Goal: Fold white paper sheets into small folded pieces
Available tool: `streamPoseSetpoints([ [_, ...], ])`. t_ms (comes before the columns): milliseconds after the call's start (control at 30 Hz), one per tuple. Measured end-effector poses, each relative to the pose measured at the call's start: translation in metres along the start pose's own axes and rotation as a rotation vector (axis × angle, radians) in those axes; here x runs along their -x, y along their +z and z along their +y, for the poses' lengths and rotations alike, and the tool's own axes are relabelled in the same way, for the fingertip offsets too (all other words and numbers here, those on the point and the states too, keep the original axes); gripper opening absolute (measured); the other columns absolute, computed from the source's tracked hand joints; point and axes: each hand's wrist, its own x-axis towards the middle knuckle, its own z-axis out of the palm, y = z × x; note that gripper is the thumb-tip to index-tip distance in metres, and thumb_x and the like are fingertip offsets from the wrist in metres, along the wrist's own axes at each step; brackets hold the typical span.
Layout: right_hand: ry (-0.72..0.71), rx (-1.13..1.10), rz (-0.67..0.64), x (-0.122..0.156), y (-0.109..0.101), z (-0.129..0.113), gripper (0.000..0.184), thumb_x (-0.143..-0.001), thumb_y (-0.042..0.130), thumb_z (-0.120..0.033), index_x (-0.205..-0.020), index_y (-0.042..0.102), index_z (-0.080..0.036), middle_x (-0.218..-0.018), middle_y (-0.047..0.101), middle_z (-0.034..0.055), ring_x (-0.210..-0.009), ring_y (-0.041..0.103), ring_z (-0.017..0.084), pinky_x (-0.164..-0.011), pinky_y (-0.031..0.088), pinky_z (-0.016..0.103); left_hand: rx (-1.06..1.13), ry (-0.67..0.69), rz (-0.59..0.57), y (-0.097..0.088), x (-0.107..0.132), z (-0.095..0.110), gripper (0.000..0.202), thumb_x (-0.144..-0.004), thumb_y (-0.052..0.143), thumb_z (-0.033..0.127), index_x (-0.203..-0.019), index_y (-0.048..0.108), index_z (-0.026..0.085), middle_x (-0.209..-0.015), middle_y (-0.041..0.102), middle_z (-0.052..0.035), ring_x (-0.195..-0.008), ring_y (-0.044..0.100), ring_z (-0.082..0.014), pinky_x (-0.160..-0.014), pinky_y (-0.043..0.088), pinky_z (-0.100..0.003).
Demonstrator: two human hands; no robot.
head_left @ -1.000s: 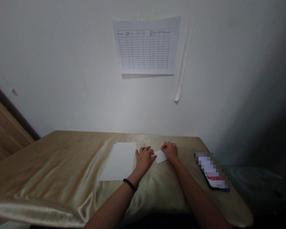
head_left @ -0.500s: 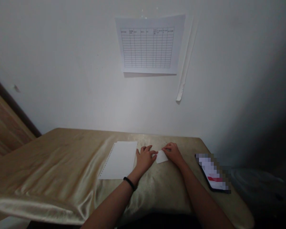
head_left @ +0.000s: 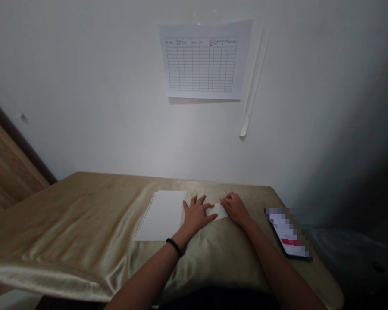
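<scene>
A small folded-looking piece of white paper (head_left: 218,210) lies on the cloth-covered table between my hands. My left hand (head_left: 197,214), with a black band on the wrist, has its fingers spread. Its thumb and index finger are apart and rest at the paper's left side. At the upper right corner, my right hand (head_left: 236,208) is closed with its fingertips pinched on the paper. Part of the sheet's right edge is hidden under that hand. Left of my left hand lie larger white loose-leaf sheets (head_left: 161,217) with holes along one side.
A phone (head_left: 286,237) with a lit, partly blurred screen lies near the right edge of the table. Shiny beige cloth (head_left: 93,224) covers the tabletop, wrinkled at left. A printed table sheet (head_left: 202,64) hangs on the wall behind, beside a white strip (head_left: 254,82).
The thumb and index finger of my left hand have opened wider along the paper's left side. My right hand has barely shifted and stays at the upper right corner.
</scene>
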Motion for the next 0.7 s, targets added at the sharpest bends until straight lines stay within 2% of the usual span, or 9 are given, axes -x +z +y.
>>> streamPoseSetpoints([
  [567,-0.096,-0.063,-0.079,0.025,-0.024,-0.010,0.036,-0.100,0.045,-0.036,-0.078,0.069,-0.019,-0.097,0.061,0.0087,-0.095,0.053,0.021,-0.089,0.043,0.034,-0.041,-0.022,0.024,0.003,-0.001,0.001,0.050,-0.081,0.059,0.071,-0.126,0.063,0.050,-0.157,0.041,-0.0050,-0.147,0.024,-0.0416,-0.106,0.007,-0.081],
  [700,-0.100,-0.113,-0.089,0.034,-0.031,-0.011,0.037,-0.100,0.045,-0.037,-0.078,0.069,-0.020,-0.099,0.061,0.0079,-0.097,0.053,0.021,-0.089,0.042,0.034,-0.051,-0.036,-0.004,0.002,0.000,0.002,0.052,-0.082,0.058,0.072,-0.128,0.062,0.049,-0.158,0.039,-0.0046,-0.148,0.021,-0.0423,-0.107,0.007,-0.081],
])
